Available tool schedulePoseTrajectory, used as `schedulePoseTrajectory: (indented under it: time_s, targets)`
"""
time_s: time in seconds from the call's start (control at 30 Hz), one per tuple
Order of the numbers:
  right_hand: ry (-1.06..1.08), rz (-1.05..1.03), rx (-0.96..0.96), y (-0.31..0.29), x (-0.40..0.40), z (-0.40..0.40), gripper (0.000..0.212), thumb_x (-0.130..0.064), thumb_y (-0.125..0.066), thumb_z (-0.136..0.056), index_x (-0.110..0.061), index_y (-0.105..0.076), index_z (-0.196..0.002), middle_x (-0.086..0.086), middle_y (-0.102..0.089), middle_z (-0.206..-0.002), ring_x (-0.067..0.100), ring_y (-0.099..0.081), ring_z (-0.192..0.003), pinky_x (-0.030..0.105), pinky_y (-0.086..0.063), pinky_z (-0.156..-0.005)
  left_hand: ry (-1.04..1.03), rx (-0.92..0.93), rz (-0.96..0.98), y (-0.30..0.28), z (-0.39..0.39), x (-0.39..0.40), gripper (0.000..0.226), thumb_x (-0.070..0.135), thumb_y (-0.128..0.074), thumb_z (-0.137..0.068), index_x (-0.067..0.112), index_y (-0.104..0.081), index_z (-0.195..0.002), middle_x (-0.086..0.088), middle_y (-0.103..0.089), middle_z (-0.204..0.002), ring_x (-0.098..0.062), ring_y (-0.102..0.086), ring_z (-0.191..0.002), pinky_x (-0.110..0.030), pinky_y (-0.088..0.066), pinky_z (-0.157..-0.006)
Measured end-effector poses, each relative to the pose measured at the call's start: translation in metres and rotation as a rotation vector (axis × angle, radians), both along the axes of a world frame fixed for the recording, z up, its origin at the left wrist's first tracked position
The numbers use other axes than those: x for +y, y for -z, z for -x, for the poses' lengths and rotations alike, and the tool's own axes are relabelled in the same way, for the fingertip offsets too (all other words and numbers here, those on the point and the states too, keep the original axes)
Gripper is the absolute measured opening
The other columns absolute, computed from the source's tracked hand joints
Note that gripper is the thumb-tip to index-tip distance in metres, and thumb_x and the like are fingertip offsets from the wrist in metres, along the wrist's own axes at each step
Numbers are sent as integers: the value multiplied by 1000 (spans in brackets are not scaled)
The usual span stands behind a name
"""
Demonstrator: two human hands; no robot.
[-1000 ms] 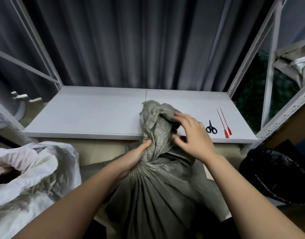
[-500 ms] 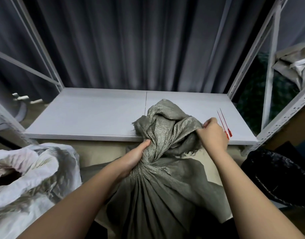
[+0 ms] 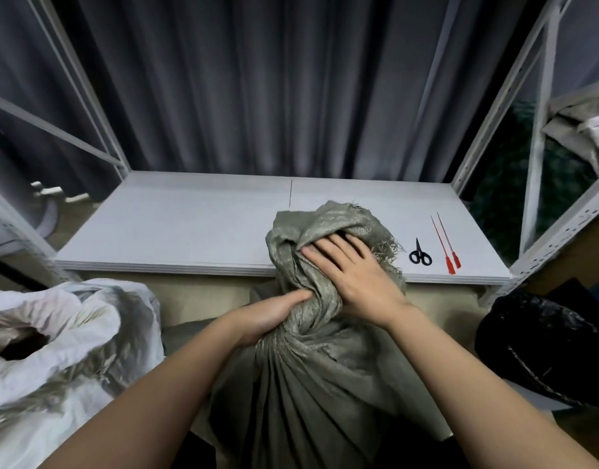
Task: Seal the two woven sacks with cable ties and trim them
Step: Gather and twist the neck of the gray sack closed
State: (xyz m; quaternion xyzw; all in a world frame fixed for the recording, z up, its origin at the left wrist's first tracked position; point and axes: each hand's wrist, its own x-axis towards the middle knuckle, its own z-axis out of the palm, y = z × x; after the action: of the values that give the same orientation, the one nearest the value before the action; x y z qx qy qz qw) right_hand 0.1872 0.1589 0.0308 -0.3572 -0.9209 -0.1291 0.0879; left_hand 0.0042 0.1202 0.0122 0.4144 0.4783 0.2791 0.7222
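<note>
- Grey sack (image 3: 301, 394): base cut off by bottom edge.
- White sack (image 3: 54, 350): left side out of frame; contents too dark to tell.
- Left hand (image 3: 267, 316): fingers hidden behind the twisted neck.
- Black object (image 3: 545, 350), right: cropped, unidentifiable.

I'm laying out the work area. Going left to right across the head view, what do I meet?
White sack → left hand gripping the grey-green sack at its neck → right hand on its bunched top → scissors → red cable ties → black bag.
</note>
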Motion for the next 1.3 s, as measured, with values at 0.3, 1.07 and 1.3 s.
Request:
schedulePoseTrajectory:
  time_s: [0.3,1.07,1.3]
  targets:
    - [116,-8,34,-43,9,1,33,-37,-61,-75,-17,-51,-101,4,-69,-82,27,-66,-78,37,-47,-81,34,416,-318,-4,-2,-7,57,52,-76,-61,23,-66,-109,5,-71,-112,-13,-64,-109,-35,-45,-104]
    - [312,1255,295,-95,18,-11,48,-35,-68,-38,-11,-70,-80,4,-67,-77,18,-61,-75,30,-44,-75,-122,544,-836,-18,-10,-33,101,25,-79,-68,31,-14,-145,7,-32,-141,2,-35,-127,-1,-24,-99]
    - [296,1218,298,-96,21,-10,44,-36,-71,-45,-21,-59,-85,-8,-63,-76,12,-58,-77,27,-45,-72,-147,346,-595,-22,-20,-12,59,6,-78,-65,14,-51,-117,1,-60,-107,-6,-54,-98,-4,-40,-82]
